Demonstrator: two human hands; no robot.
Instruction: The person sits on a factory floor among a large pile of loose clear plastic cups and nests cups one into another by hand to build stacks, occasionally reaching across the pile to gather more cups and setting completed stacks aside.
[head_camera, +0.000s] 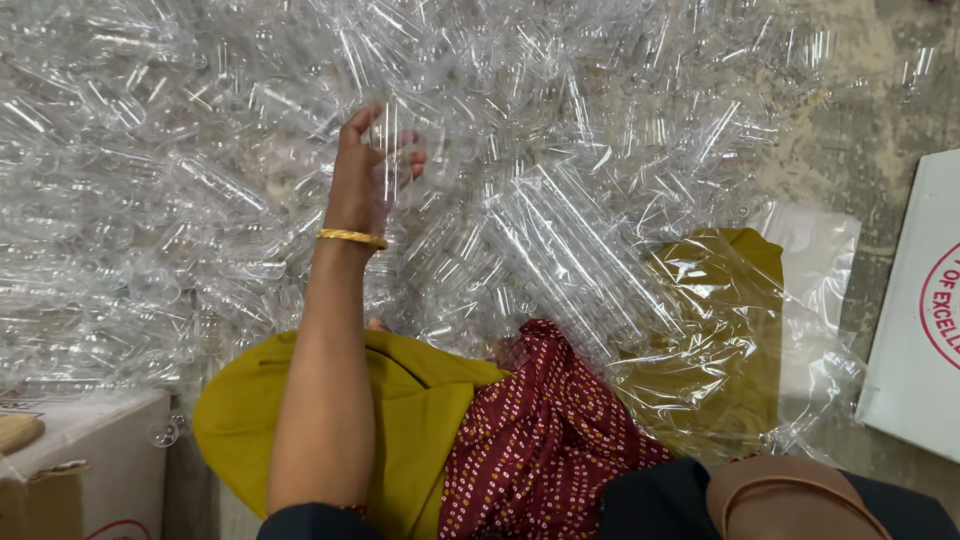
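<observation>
Honestly, a clear tube (392, 150) was pinched by left-hand (362, 175) fingers (408, 160); slippery, it could easily get dropped.

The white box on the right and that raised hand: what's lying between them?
In the head view, between the left hand and white box lie heaped clear plastic tubes and a clear plastic bag over mustard cloth.

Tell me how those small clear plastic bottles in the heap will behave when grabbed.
The small clear plastic bottles look thin-walled and empty, so probably light. Their round shape means they likely roll and shift in the loose heap. The left hand grasps one; the glossy surface may feel slippery.
</observation>
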